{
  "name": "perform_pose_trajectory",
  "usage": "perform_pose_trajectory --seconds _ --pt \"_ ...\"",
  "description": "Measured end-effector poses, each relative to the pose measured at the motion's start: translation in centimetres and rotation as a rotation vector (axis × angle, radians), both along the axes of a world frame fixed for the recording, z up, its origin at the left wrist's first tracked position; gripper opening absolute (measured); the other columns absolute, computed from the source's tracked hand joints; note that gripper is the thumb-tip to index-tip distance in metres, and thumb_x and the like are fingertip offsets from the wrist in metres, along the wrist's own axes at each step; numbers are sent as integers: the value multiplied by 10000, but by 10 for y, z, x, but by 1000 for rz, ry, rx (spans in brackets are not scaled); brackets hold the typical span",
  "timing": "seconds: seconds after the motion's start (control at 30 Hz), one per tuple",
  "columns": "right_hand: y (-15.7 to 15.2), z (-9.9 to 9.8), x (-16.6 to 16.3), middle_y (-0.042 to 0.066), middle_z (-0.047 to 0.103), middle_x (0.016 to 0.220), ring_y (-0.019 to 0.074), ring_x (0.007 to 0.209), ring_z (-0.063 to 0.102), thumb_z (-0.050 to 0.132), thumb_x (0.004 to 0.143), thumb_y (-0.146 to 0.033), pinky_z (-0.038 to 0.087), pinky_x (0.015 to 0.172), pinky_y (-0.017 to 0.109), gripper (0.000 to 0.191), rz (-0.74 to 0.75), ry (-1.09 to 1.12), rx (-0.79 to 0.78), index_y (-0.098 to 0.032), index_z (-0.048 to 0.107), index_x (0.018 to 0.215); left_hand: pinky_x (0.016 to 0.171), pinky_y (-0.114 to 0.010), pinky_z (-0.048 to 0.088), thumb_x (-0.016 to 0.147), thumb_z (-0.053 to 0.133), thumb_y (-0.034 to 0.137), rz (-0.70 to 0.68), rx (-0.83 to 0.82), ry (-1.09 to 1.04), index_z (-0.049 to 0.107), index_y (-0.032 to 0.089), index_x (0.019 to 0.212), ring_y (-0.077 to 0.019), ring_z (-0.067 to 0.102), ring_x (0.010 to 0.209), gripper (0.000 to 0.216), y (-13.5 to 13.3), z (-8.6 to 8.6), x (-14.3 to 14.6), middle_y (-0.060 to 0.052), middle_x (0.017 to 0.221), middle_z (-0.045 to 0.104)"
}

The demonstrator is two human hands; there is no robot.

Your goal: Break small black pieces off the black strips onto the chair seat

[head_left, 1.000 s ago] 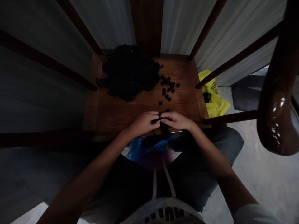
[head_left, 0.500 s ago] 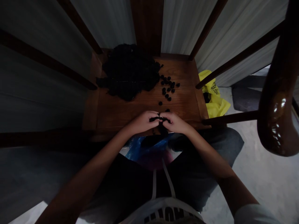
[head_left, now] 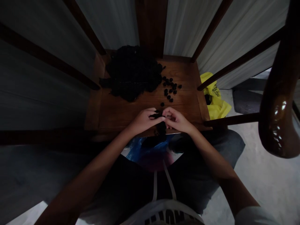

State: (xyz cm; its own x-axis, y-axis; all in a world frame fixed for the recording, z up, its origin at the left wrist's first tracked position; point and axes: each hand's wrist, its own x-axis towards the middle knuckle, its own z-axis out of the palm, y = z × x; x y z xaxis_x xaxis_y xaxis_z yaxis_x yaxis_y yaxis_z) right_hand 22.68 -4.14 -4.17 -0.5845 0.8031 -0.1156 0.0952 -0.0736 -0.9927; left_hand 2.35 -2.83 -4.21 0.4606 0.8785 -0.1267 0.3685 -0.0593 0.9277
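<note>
My left hand [head_left: 142,120] and my right hand [head_left: 177,120] meet over the near edge of a wooden seat [head_left: 131,107]. Both pinch a small black piece [head_left: 160,116] held between their fingertips, and a dark strip [head_left: 161,128] hangs down from it. Beyond my hands lie several small black round pieces [head_left: 170,89] scattered on the wood. A big pile of black material [head_left: 132,73] sits at the back left of the seat.
Dark wooden rails frame the seat on both sides. A glossy wooden post [head_left: 277,93] stands close at the right. A yellow bag [head_left: 215,100] lies on the floor right of the seat. A blue bag [head_left: 145,148] sits between my knees.
My hands have shifted slightly farther onto the seat while still working the black piece; the fingers of my right hand have spread a little. The piles have not moved.
</note>
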Motion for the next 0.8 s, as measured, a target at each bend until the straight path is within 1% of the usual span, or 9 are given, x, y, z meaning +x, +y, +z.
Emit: perform_pose_trajectory --seconds 0.07,0.13,0.27,0.33,0.4,0.5,0.57,0.67,0.8 --pt "-1 0 0 -26 533 814 39 583 548 558 909 -280 459 486 131 168 -12 -18 51 -198 467 1024 724 -244 465 770 679 393 -17 -56 -38 709 168 800 -144 593 820 229 -1 0 1 -16 906 615" --pt "-2 -1 -1 -18 546 820 43 588 556 544 919 -280 453 477 129 162 -14 -16 66 -195 471 1035 696 -234 448 757 696 375 -28 -75 -62 700 161 820 -131 573 784 223 0 -2 1 -7 858 609" --pt "-1 -4 -2 -21 550 799 59 562 566 553 913 -310 442 429 139 204 -25 11 21 -197 462 1056 580 -219 346 804 647 350 -47 0 -30 664 138 752 -95 460 637 219 1 -6 -2 14 723 527" --pt "1 -5 -1 -33 541 777 47 520 540 572 897 -300 432 422 140 197 -35 15 -3 -193 469 1028 558 -220 308 825 620 335 -61 31 -17 645 136 732 -87 416 605 222 1 -6 -2 26 684 480" --pt "3 -6 0 -52 525 735 29 476 496 586 878 -273 399 414 131 179 -31 24 -30 -188 477 992 550 -222 294 841 596 332 -74 29 -15 626 137 735 -86 400 593 224 -2 -6 -1 32 668 459" --pt "5 -5 1 -72 499 675 23 455 444 589 841 -216 349 416 130 150 -7 32 -50 -177 495 951 528 -223 269 858 568 351 -71 -16 5 577 143 716 -82 365 562 252 -6 -6 1 45 631 420" --pt "5 -3 0 -72 492 654 23 460 417 573 810 -166 326 432 137 123 -8 8 -31 -165 521 920 523 -223 268 861 561 361 -75 -60 4 560 146 711 -80 355 552 262 -7 -6 3 52 614 402" --pt "5 -2 -1 -70 479 619 32 487 394 544 765 -121 305 473 154 98 -18 -39 16 -149 558 857 555 -221 316 856 562 353 -100 -109 -42 579 142 735 -84 403 582 243 -7 -5 5 43 641 456" --pt "6 -1 -3 -52 497 631 53 541 416 533 730 -126 311 524 181 84 -57 -38 72 -137 581 799 583 -217 347 837 576 333 -116 -130 -77 616 138 762 -92 459 630 213 -4 -3 5 28 689 528"
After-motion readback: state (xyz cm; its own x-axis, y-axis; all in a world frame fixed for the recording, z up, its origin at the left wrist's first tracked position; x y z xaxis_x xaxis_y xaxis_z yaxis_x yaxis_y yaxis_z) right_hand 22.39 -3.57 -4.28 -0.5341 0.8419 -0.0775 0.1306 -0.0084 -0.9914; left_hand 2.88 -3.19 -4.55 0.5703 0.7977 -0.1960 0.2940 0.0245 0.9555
